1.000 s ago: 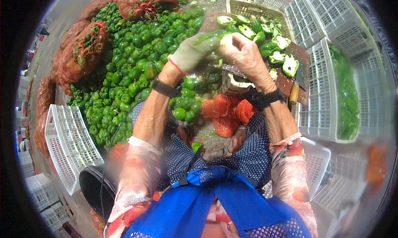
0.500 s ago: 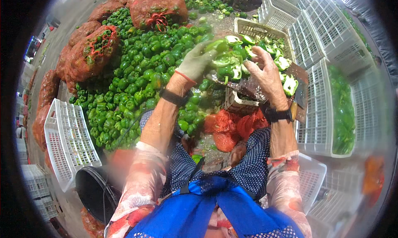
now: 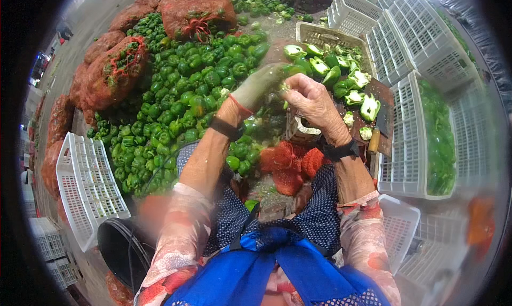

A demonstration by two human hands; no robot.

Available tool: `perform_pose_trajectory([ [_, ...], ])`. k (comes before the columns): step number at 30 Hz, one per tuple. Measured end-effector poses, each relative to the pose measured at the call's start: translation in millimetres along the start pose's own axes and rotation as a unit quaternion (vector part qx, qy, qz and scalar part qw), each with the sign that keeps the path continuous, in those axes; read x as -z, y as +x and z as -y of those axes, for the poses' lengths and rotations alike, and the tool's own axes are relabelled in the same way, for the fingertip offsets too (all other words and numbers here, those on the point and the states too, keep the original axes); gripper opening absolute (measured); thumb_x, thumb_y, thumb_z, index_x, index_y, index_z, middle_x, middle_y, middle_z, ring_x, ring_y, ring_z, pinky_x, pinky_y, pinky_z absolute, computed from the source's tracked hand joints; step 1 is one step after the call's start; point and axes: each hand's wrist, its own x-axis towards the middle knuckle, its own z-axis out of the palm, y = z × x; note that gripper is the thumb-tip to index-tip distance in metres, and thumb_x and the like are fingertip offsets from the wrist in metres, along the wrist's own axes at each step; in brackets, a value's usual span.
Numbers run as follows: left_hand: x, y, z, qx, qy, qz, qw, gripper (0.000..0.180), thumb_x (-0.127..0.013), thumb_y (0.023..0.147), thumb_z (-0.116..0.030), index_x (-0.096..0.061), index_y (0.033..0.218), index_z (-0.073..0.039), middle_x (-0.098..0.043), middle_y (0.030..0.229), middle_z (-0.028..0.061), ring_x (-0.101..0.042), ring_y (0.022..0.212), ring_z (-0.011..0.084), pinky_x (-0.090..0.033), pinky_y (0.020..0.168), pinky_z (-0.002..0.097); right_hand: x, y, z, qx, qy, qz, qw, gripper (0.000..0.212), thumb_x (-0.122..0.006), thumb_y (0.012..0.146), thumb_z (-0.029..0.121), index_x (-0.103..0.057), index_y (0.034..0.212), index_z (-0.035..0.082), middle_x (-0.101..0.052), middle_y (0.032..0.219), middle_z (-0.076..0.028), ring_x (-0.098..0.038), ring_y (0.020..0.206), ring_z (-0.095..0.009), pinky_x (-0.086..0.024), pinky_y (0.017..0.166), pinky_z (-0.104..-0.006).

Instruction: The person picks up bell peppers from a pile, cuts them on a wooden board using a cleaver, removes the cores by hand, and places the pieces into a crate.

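A: What were the hands doing?

B: The left hand (image 3: 261, 86), in a pale glove, was blurred, so I couldn't tell how far open it was or what it held. The bare right hand (image 3: 316, 102) had its thumb and fingertips drawn together beside a pale scrap (image 3: 284, 86); whether it gripped that, I couldn't tell

A: And the cut green bell peppers (image 3: 369, 107)?

B: They lay just beyond and to the right of the hands, several with white insides showing, between the scrap crate (image 3: 333, 37) and the brown board (image 3: 385, 146). A cleaver (image 3: 374, 141) rested on that board, near a loose pepper core (image 3: 365, 133)

A: How far along did the work seem?

B: Not very, I judged. A modest group had been cut open, while a broad heap of whole green bell peppers (image 3: 181, 101) lay to the left, beside bulging mesh sacks (image 3: 197, 10). The white crate (image 3: 392, 141) on the right had green peppers showing behind its wall, but too hazily to tell whether they were cut
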Motion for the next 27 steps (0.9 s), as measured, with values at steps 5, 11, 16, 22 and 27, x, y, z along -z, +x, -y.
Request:
perform_pose_trajectory([
  [5, -8, 3, 13, 0.011, -0.141, 0.039, 0.989, 0.041, -0.053, 0.095, -0.03, -0.052, 0.129, -0.008, -0.062, 0.109, 0.0045, -0.06, 0.093, 0.0117, -0.052, 0.073, 0.0268, -4, -2, 10, -0.003, 0.049, 0.009, 0.999, 0.023, -0.061, 0.088, 0.024, -0.058, 0.087, 0.002, -0.056, 0.07, -0.005, -0.057, 0.066, -0.014, -0.047, 0.059, -0.0294],
  [11, -4, 7, 7, -0.005, -0.223, -0.036, 0.974, 0.037, -0.05, 0.097, -0.035, -0.057, 0.119, -0.006, -0.065, 0.101, 0.0084, -0.064, 0.087, 0.0149, -0.055, 0.073, 0.0296, -23, -12, 20, 0.16, -0.14, -0.034, 0.977, 0.016, -0.061, 0.081, 0.023, -0.059, 0.08, 0.007, -0.059, 0.062, -0.013, -0.062, 0.059, -0.03, -0.049, 0.056, -0.0383],
  [16, -6, -4, -5, 0.013, -0.309, 0.004, 0.951, 0.049, -0.049, 0.096, -0.047, -0.055, 0.119, -0.004, -0.066, 0.103, 0.0095, -0.065, 0.087, 0.0167, -0.056, 0.073, 0.0298, 11, -11, 21, 0.034, -0.239, -0.064, 0.968, 0.013, -0.064, 0.085, 0.022, -0.063, 0.079, 0.01, -0.064, 0.067, -0.007, -0.064, 0.06, -0.02, -0.05, 0.054, -0.0339],
  [22, -21, -7, -8, 0.029, -0.19, -0.02, 0.981, 0.066, -0.039, 0.094, -0.062, -0.054, 0.124, -0.005, -0.064, 0.101, 0.0084, -0.065, 0.085, 0.0178, -0.057, 0.071, 0.03, 7, -5, 3, 0.177, -0.353, -0.121, 0.911, 0.034, -0.064, 0.086, 0.031, -0.054, 0.113, 0.013, -0.062, 0.096, -0.006, -0.061, 0.066, -0.014, -0.052, 0.053, -0.0299],
  [27, -23, -4, 1, 0.024, -0.109, -0.018, 0.994, 0.061, -0.045, 0.094, -0.057, -0.049, 0.129, -0.007, -0.06, 0.104, 0.0055, -0.06, 0.087, 0.0145, -0.054, 0.071, 0.0282, -5, 3, -13, 0.156, -0.382, -0.177, 0.894, 0.015, -0.052, 0.093, 0.022, -0.06, 0.098, 0.01, -0.063, 0.076, -0.005, -0.057, 0.05, -0.013, -0.048, 0.044, -0.0287],
])
